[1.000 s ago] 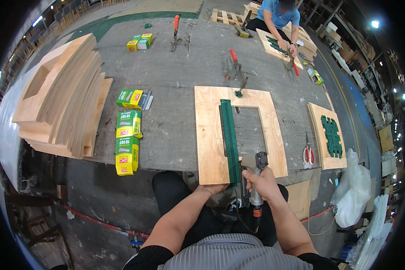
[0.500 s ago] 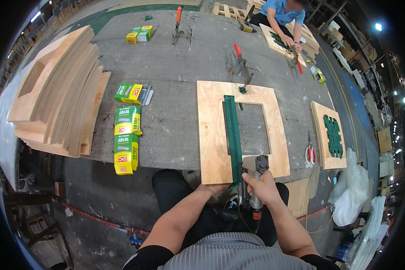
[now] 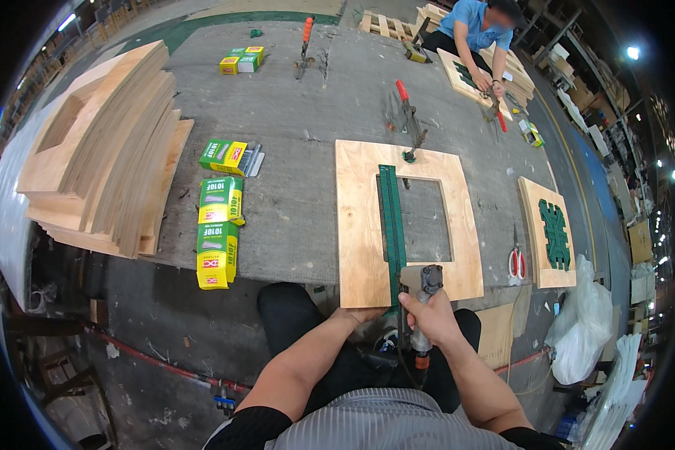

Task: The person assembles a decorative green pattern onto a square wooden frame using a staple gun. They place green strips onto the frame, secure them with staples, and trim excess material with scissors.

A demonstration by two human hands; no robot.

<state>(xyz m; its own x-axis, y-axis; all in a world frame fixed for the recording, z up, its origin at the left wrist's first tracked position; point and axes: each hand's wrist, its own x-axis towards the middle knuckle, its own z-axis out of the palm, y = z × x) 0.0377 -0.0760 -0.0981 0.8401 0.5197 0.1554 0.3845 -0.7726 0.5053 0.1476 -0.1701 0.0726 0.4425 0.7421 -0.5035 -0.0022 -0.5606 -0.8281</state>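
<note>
The right hand [image 3: 427,315] was wrapped tight around the nail gun [image 3: 420,289], whose nose sat at the near end of the green strip [image 3: 391,225] on the wooden frame [image 3: 360,232]. The left hand [image 3: 364,313] gripped the frame's near edge, though its fingers were hidden; holding the frame still and the gun straight looked like the best way. The frame lay on a grey table [image 3: 300,180] in a big workshop, with yellow and green boxes [image 3: 219,232] and a stack of wood [image 3: 101,172] to the left.

Boxes [image 3: 219,225] left of frame panel [image 3: 360,225]; strip [image 3: 391,225] on it; scissors [image 3: 516,262] right.
</note>
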